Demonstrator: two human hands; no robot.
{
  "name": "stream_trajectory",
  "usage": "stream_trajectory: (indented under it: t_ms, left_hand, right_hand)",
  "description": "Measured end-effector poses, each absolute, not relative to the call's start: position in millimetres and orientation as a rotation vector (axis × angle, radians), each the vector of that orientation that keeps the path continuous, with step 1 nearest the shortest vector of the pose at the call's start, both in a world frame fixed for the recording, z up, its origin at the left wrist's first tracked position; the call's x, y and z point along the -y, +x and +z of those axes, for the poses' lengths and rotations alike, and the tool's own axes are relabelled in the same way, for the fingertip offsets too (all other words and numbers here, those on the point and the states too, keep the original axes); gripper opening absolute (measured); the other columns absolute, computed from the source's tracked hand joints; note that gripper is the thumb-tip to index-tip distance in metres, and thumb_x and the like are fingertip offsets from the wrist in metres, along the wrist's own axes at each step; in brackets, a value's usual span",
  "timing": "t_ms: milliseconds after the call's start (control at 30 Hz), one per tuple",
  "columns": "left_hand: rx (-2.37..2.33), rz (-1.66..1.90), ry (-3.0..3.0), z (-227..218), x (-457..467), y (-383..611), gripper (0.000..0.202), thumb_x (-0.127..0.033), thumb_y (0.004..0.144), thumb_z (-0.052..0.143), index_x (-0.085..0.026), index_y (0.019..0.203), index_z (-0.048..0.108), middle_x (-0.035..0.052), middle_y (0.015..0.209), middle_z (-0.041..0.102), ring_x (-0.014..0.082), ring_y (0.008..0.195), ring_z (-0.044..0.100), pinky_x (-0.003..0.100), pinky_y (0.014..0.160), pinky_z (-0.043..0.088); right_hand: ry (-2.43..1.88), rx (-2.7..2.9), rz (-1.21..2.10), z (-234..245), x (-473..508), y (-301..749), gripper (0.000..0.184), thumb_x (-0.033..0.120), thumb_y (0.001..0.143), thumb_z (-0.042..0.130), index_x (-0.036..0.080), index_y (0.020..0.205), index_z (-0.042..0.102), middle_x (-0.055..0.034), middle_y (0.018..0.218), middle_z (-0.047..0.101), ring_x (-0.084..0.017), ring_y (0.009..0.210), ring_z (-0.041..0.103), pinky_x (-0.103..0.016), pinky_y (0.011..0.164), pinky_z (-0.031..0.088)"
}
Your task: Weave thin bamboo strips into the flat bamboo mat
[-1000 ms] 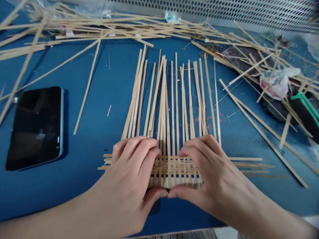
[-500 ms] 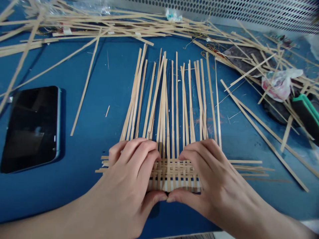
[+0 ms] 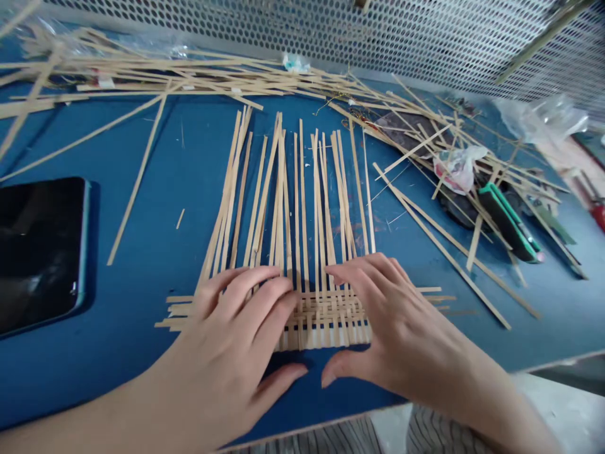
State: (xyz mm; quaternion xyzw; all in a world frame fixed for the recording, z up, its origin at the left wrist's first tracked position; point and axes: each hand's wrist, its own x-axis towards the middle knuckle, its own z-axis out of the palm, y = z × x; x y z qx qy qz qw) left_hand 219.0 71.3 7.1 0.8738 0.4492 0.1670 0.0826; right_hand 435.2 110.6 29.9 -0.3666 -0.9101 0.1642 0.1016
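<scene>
A partly woven panel of thin bamboo strips (image 3: 309, 315) lies on the blue table, crossed strips at its near end and long loose strips (image 3: 281, 208) running away from me. A pale white band shows along its near edge. My left hand (image 3: 246, 328) rests over the panel's left half, fingers bent onto the weave and thumb off the near edge. On the right half, the fingertips of my right hand (image 3: 392, 328) touch the strips at the weave's far side, its thumb also clear of the edge. Both hands are open and partly hide the weave.
A phone (image 3: 42, 252) lies at the left. Loose bamboo strips (image 3: 212, 79) are heaped along the back. At the right lie a black and green cutter (image 3: 508, 221) and crumpled plastic (image 3: 460, 169). A perforated metal panel (image 3: 321, 31) rises behind the table.
Both thumbs have come away from the panel's near edge, and the right fingers have straightened and spread. The view has shifted to the right, showing more of the table's right side.
</scene>
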Motion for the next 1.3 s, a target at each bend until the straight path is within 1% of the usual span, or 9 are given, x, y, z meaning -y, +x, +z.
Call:
stream_trajectory:
  t_ms: [167, 300, 467, 600, 933, 1000, 1100, 1200, 1300]
  left_hand:
    - [-1.332, 0.423, 2.570, 13, -83, 236, 0.047, -0.041, 0.076, 0.063, -0.008, 0.108, 0.057, 0.0131, 0.110, 0.058, 0.0314, 0.111, 0.044, 0.047, 0.097, 0.029]
    - [-1.355, 0.354, 2.476, 17, -85, 242, 0.035, -0.034, 0.075, 0.064, -0.011, 0.101, 0.058, 0.0117, 0.103, 0.057, 0.0302, 0.101, 0.047, 0.048, 0.086, 0.037]
    - [-1.362, 0.315, 2.441, 20, -84, 244, 0.028, -0.028, 0.075, 0.059, -0.011, 0.098, 0.057, 0.0117, 0.098, 0.055, 0.0302, 0.095, 0.047, 0.048, 0.080, 0.038]
    - [-1.380, 0.298, 2.428, 20, -83, 248, 0.026, -0.023, 0.075, 0.056, -0.009, 0.098, 0.057, 0.0130, 0.098, 0.053, 0.0303, 0.095, 0.045, 0.048, 0.079, 0.038]
    - [-1.331, 0.381, 2.457, 14, -80, 245, 0.024, -0.020, 0.076, 0.050, -0.010, 0.098, 0.054, 0.0129, 0.099, 0.052, 0.0296, 0.092, 0.045, 0.047, 0.077, 0.039]
    - [-1.333, 0.383, 2.460, 14, -80, 245, 0.024, -0.020, 0.076, 0.050, -0.010, 0.097, 0.054, 0.0128, 0.098, 0.052, 0.0297, 0.091, 0.045, 0.047, 0.076, 0.040]
    - [-1.343, 0.379, 2.472, 15, -79, 246, 0.022, -0.021, 0.077, 0.050, -0.010, 0.096, 0.055, 0.0125, 0.096, 0.054, 0.0298, 0.090, 0.047, 0.048, 0.077, 0.041]
    - [-1.345, 0.414, 2.496, 17, -74, 246, 0.025, -0.025, 0.078, 0.053, -0.010, 0.099, 0.056, 0.0122, 0.098, 0.055, 0.0297, 0.092, 0.049, 0.049, 0.080, 0.042]
    - [-1.309, 0.473, 2.513, 17, -71, 250, 0.035, -0.030, 0.080, 0.055, -0.010, 0.109, 0.052, 0.0126, 0.106, 0.055, 0.0302, 0.097, 0.049, 0.049, 0.083, 0.043]
  right_hand:
    - [-1.058, 2.771, 0.506, 24, -109, 436, 0.068, 0.052, 0.076, 0.064, 0.007, 0.121, 0.042, -0.0140, 0.111, 0.054, -0.029, 0.107, 0.044, -0.047, 0.095, 0.038]
    - [-1.050, 2.714, 0.586, 21, -111, 434, 0.069, 0.049, 0.069, 0.072, 0.008, 0.117, 0.044, -0.0126, 0.108, 0.054, -0.028, 0.102, 0.047, -0.046, 0.093, 0.039]
    - [-1.085, 2.652, 0.626, 21, -108, 430, 0.056, 0.032, 0.066, 0.078, 0.009, 0.107, 0.049, -0.0112, 0.105, 0.054, -0.027, 0.097, 0.047, -0.044, 0.090, 0.040]
    - [-1.117, 2.603, 0.656, 22, -106, 427, 0.052, 0.020, 0.065, 0.076, 0.009, 0.107, 0.048, -0.0097, 0.101, 0.054, -0.025, 0.093, 0.046, -0.043, 0.087, 0.040]
    - [-1.179, 2.632, 0.693, 25, -104, 426, 0.052, 0.010, 0.065, 0.068, 0.007, 0.113, 0.047, -0.0098, 0.099, 0.053, -0.025, 0.093, 0.045, -0.042, 0.086, 0.039]
    - [-1.194, 2.639, 0.679, 24, -104, 426, 0.053, 0.013, 0.066, 0.070, 0.008, 0.113, 0.047, -0.0094, 0.100, 0.053, -0.025, 0.094, 0.046, -0.042, 0.087, 0.039]
    - [-1.209, 2.651, 0.650, 26, -104, 429, 0.057, 0.028, 0.070, 0.073, 0.011, 0.117, 0.045, -0.0087, 0.102, 0.055, -0.026, 0.096, 0.047, -0.045, 0.088, 0.040]
    - [-1.124, 2.660, 0.617, 31, -104, 440, 0.080, 0.053, 0.068, 0.071, 0.012, 0.128, 0.037, -0.0110, 0.112, 0.055, -0.027, 0.106, 0.046, -0.049, 0.097, 0.037]
    - [-1.129, 2.620, 0.513, 38, -105, 457, 0.093, 0.061, 0.064, 0.069, 0.013, 0.134, 0.030, -0.0127, 0.121, 0.052, -0.028, 0.115, 0.043, -0.049, 0.102, 0.035]
